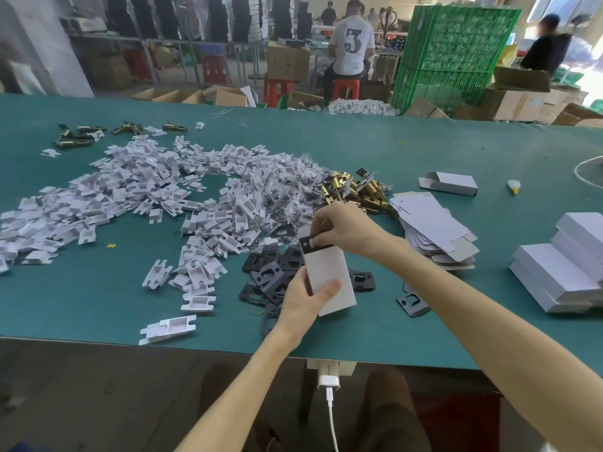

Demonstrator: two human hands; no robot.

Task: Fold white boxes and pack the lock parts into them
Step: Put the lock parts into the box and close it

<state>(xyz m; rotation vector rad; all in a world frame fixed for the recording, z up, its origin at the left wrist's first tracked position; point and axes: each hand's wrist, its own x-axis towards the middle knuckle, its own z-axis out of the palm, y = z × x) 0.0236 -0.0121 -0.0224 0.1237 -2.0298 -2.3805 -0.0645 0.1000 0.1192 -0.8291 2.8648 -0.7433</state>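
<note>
My left hand [303, 300] gripped the white box [330, 276] above the surface [98, 305]; my right hand [342, 228] pinched a black plate [306, 245] at its open top.

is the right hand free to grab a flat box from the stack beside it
Probably not yet: the right hand pinches a black plate at the white box; otherwise the stack lies close, nothing between.

Green bench [326, 141]. Sprawling heap of white inserts [130, 190] left and centre; brass latches [352, 190] at its right end; black plates [270, 272] near front edge; flat blanks [434, 230] to right; folded boxes [561, 265] stacked far right; open box [450, 183] and glue bottle [513, 185] behind.
</note>
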